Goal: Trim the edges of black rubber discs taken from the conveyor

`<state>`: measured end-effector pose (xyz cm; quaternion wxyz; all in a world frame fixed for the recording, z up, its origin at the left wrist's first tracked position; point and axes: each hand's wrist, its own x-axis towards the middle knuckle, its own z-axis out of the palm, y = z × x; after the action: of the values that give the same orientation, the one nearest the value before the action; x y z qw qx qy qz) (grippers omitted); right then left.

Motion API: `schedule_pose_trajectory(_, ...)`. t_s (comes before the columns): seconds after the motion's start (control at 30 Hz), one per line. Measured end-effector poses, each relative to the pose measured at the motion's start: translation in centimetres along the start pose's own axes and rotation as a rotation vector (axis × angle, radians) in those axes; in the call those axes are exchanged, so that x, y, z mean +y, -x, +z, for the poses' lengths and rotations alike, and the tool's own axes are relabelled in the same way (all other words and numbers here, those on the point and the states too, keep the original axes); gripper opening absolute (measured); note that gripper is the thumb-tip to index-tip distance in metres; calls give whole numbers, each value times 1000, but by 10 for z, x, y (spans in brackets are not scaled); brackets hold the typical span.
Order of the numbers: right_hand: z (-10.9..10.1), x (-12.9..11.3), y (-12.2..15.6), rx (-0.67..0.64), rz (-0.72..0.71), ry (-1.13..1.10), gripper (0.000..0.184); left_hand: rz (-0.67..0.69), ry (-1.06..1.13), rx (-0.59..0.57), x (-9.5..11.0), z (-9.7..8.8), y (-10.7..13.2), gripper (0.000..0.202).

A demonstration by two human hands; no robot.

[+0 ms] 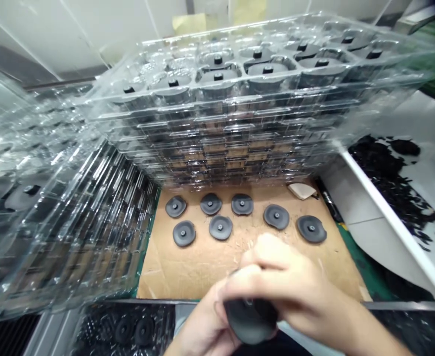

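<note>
Close to my body, at the bottom of the head view, a dark grey rounded disc (pixel 252 324) is between my two hands. Around its left side and underneath curls my left hand (pixel 212 319), partly hidden. My right hand (pixel 291 289) reaches over its top, fingers bent against the upper edge. Whether the right fingertips also pinch a small piece cannot be made out. Beyond the hands, several similar discs with a small central post lie apart on a cardboard sheet (pixel 202 267); the nearest ones are a disc (pixel 276 216) and another disc (pixel 311 229).
A tall stack of clear plastic trays (pixel 221 123) with discs in its pockets stands behind the cardboard. Another tray stack (pixel 54 212) rises at left. At right, a white bin (pixel 391 212) holds black scraps, beside a black pen (pixel 329 200). A white piece (pixel 301 190) lies near the trays.
</note>
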<state>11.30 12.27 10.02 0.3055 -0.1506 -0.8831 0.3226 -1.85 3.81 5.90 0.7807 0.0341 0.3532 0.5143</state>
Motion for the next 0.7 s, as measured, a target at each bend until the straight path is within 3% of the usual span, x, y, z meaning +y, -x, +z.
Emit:
schedule_pose_trajectory(0.13,13,30,30,198,347,61,27,-81,94,-98,6,-9,5,29)
schedule_pose_trajectory(0.23,40,48,69,144,562,28,27,-74,118,-121,7,-13,5,33)
schedule_pose_trajectory(0.33,68,57,98,54,608,16,30,-84,140,-124,6,-15,2,33)
schedule_pose_trajectory(0.43,81,60,106,82,637,25,32,-85,125,-151,6,-12,0,33)
schedule_pose_trajectory(0.57,75,64,101,153,680,61,32,-37,85,-182,6,-10,3,42)
schedule_pose_trajectory(0.7,53,62,95,225,681,69,29,-1,54,-171,5,-12,7,42)
